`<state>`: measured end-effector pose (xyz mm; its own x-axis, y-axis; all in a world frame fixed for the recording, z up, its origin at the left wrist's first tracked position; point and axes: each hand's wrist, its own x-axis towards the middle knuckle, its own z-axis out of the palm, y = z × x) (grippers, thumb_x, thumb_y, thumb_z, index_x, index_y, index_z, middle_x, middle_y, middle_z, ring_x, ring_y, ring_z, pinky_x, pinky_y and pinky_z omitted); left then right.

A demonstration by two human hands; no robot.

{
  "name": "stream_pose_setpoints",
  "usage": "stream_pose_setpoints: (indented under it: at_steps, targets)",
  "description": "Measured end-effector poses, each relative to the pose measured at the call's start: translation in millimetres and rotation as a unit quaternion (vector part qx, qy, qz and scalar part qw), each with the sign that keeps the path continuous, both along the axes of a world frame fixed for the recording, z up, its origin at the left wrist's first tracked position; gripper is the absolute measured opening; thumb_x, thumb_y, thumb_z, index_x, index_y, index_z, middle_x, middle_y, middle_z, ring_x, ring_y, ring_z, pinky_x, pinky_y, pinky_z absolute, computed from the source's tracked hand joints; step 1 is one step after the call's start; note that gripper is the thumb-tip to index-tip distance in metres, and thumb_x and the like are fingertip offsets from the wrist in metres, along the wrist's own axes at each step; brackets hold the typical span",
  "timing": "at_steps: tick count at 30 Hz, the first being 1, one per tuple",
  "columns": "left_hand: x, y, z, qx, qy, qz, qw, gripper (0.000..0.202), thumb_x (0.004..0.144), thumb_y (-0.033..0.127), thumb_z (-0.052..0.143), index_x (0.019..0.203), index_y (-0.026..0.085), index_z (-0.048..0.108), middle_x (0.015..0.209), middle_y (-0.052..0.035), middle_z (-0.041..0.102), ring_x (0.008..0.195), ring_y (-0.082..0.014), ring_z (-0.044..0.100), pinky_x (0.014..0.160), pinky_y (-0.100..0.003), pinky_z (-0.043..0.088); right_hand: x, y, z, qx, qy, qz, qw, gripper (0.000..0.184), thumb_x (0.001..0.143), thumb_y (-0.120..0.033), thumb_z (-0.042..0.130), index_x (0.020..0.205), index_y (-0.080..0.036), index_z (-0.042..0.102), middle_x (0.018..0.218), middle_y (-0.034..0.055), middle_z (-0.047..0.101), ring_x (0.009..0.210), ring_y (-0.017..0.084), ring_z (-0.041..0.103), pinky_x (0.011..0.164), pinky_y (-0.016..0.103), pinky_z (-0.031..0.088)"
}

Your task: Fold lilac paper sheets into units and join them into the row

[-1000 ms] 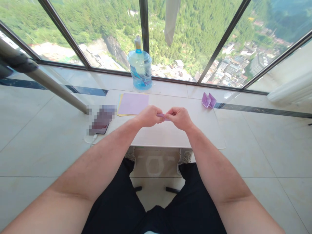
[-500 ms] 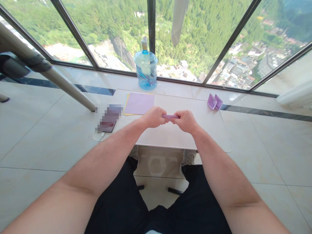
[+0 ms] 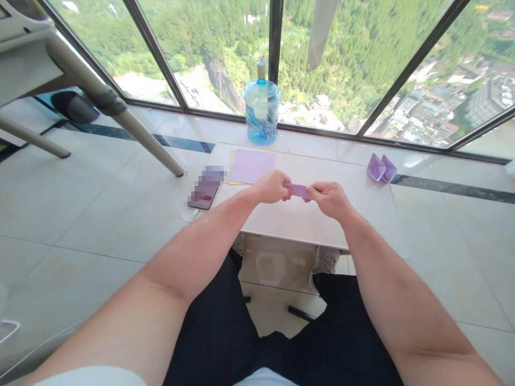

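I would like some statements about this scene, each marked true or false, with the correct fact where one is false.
1. The left hand and the right hand pinch one purple folded paper above the table. True.
2. A blue water bottle stands by the window, beyond a stack of paper sheets. True.
3. The water bottle lies on its side. False: it stands upright.
4. The stack of paper sheets is under the right hand. False: it lies on the table beyond the left hand.

Single head-worn view, looking forward and down over low table (image 3: 362, 214), close, toward window.
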<state>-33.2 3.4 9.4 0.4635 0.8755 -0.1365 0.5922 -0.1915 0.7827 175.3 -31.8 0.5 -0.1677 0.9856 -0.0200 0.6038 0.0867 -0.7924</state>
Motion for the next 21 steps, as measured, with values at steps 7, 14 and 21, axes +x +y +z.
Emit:
stream_pose_setpoints:
  at_steps: [7,14,21]
  targets:
    - [-3,0,2.1,-0.029,-0.033,-0.016,0.999,0.017,0.077,0.016,0.059,0.071,0.014,0.075,0.071,-0.0048,0.075,0.065,-0.0156,0.067,0.06,-0.025,0.048,2,-1,-0.8,0.019,-0.004,-0.016,1.0,0.033,0.083,-0.041,0.058,0.073,-0.015,0.076,0.06,0.0034,0.067,0.048,0.011,0.044,0.049,0.027,0.031]
    - [-14,3,-2.2,-0.088,-0.065,-0.057,0.992,0.021,0.081,0.011,0.055,0.082,0.014,0.076,0.078,-0.0053,0.078,0.079,-0.0175,0.073,0.071,-0.026,0.053,11,1,-2.6,-0.005,-0.016,-0.023,1.0,0.032,0.081,-0.044,0.063,0.072,-0.016,0.075,0.055,0.0018,0.065,0.045,0.01,0.039,0.047,0.027,0.028]
    - [-15,5,-6.9,-0.075,-0.081,-0.031,0.993,0.018,0.083,0.017,0.057,0.083,0.014,0.075,0.077,-0.0058,0.077,0.076,-0.0174,0.073,0.074,-0.027,0.053,14,4,-4.8,0.006,-0.017,-0.027,0.999,0.026,0.083,-0.039,0.063,0.073,-0.017,0.072,0.071,0.0059,0.075,0.057,0.014,0.057,0.054,0.026,0.039]
